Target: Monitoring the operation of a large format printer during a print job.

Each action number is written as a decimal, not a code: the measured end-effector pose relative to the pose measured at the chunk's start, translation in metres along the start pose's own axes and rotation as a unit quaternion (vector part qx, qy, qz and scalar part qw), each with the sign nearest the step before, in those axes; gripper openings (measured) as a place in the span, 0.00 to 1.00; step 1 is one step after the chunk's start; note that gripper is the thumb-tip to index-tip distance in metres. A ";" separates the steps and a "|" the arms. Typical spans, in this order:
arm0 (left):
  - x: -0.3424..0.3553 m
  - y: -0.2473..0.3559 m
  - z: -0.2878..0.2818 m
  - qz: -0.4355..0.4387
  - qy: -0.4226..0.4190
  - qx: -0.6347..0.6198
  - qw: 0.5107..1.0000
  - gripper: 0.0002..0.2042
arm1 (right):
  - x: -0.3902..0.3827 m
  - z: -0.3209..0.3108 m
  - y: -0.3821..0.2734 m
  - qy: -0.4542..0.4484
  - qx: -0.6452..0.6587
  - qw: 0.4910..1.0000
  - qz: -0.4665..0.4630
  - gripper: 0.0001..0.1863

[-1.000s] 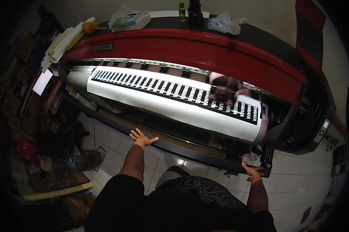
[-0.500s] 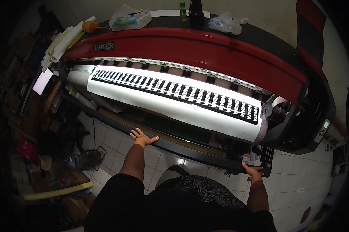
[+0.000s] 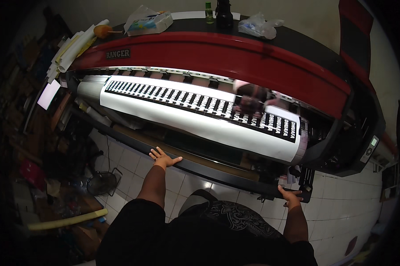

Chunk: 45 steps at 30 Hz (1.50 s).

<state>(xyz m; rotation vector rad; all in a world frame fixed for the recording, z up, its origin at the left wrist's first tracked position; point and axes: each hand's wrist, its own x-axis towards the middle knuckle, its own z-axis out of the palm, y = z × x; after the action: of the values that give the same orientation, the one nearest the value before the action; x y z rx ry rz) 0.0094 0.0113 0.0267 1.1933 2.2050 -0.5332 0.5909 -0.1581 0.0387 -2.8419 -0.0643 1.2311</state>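
The long dark bar (image 3: 222, 176) lies beneath the spread fingers of the left hand (image 3: 163, 159) and, likewise, of the right hand (image 3: 291, 197).

Printer top (image 3: 297, 45): black, loaded. Left to right: tissue pack (image 3: 150, 24), green bottle (image 3: 209, 15) upright, black object (image 3: 224, 18) upright just beside it, crumpled clear bag (image 3: 257, 27). White strip (image 3: 182, 16) flat behind the bottle. Left end: bundle of rolls (image 3: 78, 49); orange thing (image 3: 102, 31) with a stick there, can't tell if it's on rolls or top. Platen (image 3: 87, 91): silver, curved; white sheet (image 3: 182, 119) across most of it, black printed band, front draped down. Floor (image 3: 337, 195): white tile, fan (image 3: 101, 182) standing at left, dark red piece (image 3: 351, 245) flat at lower right.
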 end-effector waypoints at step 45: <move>-0.005 0.001 -0.002 -0.001 0.005 -0.007 1.000 0.70 | 0.015 0.007 0.003 0.017 0.009 1.000 0.008 0.83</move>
<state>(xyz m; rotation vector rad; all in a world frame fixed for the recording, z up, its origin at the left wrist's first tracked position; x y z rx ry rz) 0.0115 0.0102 0.0316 1.1900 2.2151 -0.5130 0.5961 -0.1600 0.0233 -2.8512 -0.0299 1.1798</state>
